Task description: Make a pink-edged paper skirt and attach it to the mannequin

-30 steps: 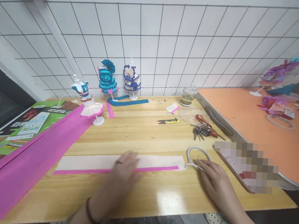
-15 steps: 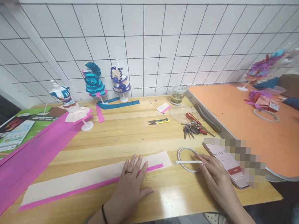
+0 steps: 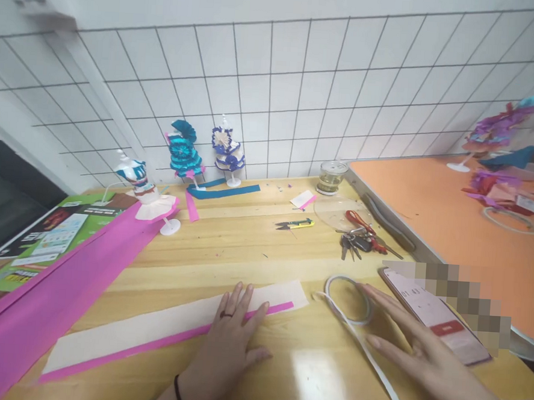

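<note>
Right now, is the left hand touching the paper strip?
Touching. The head view shows the left hand lying flat with its fingers spread on top of the paper strip, across its pink edge, with no gap visible beneath them.

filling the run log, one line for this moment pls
left hand flat on paper strip | right hand open, touching tape roll | tape tail pulled out | table

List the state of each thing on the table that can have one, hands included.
left hand: open, flat on the paper strip
right hand: open, fingers spread beside the tape roll
white and pink paper strip: lying flat
tape roll: partly unrolled, tail trailing toward the table edge
phone: screen lit
glass jar: upright
snips: closed
</note>
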The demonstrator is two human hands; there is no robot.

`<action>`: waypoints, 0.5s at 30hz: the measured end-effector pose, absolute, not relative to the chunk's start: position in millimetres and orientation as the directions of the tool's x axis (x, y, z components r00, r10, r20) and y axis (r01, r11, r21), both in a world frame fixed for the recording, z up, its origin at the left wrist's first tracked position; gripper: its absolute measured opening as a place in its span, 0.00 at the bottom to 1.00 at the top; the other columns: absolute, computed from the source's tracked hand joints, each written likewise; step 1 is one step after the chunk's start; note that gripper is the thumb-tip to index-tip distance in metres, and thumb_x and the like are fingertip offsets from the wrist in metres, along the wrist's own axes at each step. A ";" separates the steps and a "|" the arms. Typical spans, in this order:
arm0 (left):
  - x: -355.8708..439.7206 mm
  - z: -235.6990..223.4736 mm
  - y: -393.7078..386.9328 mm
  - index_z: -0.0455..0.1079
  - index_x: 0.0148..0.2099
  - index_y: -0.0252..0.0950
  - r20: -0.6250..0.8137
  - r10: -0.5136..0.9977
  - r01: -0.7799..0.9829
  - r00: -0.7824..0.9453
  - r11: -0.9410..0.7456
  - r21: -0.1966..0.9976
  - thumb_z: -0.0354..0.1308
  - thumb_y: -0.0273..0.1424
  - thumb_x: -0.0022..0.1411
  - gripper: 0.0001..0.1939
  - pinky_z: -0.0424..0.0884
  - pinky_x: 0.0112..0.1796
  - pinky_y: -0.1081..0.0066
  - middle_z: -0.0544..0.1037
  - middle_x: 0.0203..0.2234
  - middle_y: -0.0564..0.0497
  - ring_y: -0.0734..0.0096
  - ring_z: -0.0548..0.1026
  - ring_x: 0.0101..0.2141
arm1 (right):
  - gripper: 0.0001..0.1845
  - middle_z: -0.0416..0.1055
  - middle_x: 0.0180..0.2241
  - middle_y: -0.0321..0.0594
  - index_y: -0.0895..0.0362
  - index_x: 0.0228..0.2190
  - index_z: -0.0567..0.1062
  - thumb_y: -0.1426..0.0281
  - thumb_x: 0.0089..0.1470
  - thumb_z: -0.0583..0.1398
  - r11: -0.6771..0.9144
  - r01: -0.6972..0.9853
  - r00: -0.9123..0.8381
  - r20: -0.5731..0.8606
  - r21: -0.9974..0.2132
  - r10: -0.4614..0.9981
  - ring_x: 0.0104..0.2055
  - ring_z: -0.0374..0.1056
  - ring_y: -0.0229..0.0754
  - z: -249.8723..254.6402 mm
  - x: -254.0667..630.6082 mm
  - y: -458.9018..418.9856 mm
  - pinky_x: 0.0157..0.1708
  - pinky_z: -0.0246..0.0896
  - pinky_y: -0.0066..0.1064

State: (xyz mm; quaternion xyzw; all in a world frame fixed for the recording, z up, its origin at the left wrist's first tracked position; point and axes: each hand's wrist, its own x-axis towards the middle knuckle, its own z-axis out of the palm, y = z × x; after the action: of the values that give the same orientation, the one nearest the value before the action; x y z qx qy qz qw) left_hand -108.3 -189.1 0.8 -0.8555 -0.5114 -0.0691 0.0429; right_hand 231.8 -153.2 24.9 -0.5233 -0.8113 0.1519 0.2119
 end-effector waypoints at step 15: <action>-131.4 -44.6 -207.4 0.70 0.47 0.38 0.632 0.651 0.906 0.422 -0.328 -0.267 0.56 0.30 0.58 0.13 0.53 0.58 0.59 0.75 0.46 0.48 0.62 0.68 0.51 | 0.22 0.66 0.52 0.46 0.57 0.51 0.68 0.63 0.56 0.53 0.705 0.634 -0.701 0.149 -0.319 0.698 0.54 0.61 0.45 64.7 78.8 -27.2 0.52 0.59 0.37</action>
State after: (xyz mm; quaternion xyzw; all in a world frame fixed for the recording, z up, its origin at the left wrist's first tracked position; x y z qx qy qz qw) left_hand -131.4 -207.4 -44.6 -0.7871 -0.4945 -0.2114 0.3021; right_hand 78.8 -27.2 64.7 -0.3642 -0.9139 0.1226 0.1305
